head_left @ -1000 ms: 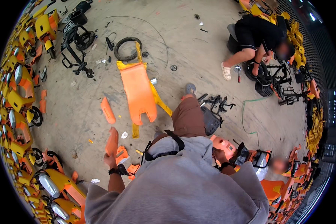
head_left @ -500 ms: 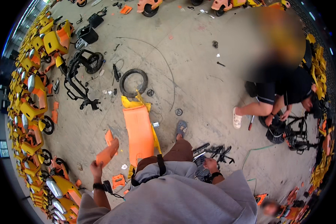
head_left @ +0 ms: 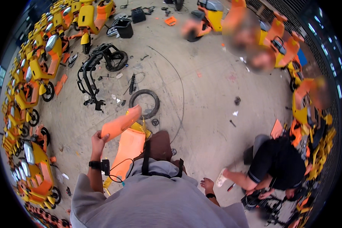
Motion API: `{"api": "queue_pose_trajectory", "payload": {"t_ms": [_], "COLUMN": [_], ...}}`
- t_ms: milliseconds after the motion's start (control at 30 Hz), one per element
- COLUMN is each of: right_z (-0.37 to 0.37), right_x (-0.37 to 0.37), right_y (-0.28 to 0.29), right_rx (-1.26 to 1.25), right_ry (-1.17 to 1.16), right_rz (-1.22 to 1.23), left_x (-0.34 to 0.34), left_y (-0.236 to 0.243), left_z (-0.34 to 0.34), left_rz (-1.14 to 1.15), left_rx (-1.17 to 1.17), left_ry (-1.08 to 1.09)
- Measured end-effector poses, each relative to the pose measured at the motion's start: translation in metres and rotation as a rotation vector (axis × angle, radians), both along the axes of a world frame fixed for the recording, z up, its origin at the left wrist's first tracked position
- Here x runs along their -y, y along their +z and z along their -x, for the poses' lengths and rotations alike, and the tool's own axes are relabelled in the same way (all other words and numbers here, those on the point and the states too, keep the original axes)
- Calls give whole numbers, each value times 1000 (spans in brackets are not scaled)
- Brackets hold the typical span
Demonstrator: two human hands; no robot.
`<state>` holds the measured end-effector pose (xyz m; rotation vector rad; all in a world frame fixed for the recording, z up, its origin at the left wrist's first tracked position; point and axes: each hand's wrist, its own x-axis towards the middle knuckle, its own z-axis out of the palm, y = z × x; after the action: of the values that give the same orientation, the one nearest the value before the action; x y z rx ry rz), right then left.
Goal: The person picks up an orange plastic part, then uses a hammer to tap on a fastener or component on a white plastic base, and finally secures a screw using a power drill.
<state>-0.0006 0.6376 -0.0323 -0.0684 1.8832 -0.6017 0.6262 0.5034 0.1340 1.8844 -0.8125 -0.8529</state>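
My left hand [head_left: 98, 141] grips one end of a curved orange plastic panel [head_left: 119, 123], raised and tilted up to the right. Beneath it on the floor lies a larger orange body panel [head_left: 127, 152] with yellow plastic at its far end; the held panel and my body cover part of it. My right hand [head_left: 207, 184] hangs low at my side with nothing in it, its fingers loosely apart. A black tyre [head_left: 157, 104] lies flat just beyond the held panel.
A bare black scooter frame [head_left: 88, 76] lies ahead to the left, near a black basket [head_left: 124, 29]. Rows of yellow and orange scooters [head_left: 41, 70] line the left side. To the right, a person in dark clothes [head_left: 279, 161] bends over black parts [head_left: 269, 207].
My left hand has lifted the orange panel farther forward, over the large panel. My right hand has moved away from the black parts on the floor. My view has turned and shifted forward.
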Motion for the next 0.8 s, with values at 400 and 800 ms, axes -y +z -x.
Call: {"api": "queue_pose_trajectory", "payload": {"t_ms": [400,800], "right_z": [39,-60], "right_x": [301,731], "right_y": [-44,23], "right_rx": [-201,-63], "right_ry": [1193,700], "right_rz": [330,29], "left_x": [306,411], "left_y": [-124,-158], "left_z": [-58,-66], "left_rz": [-290,-526], "left_rx": [584,428], "left_ry": [-52,100]}}
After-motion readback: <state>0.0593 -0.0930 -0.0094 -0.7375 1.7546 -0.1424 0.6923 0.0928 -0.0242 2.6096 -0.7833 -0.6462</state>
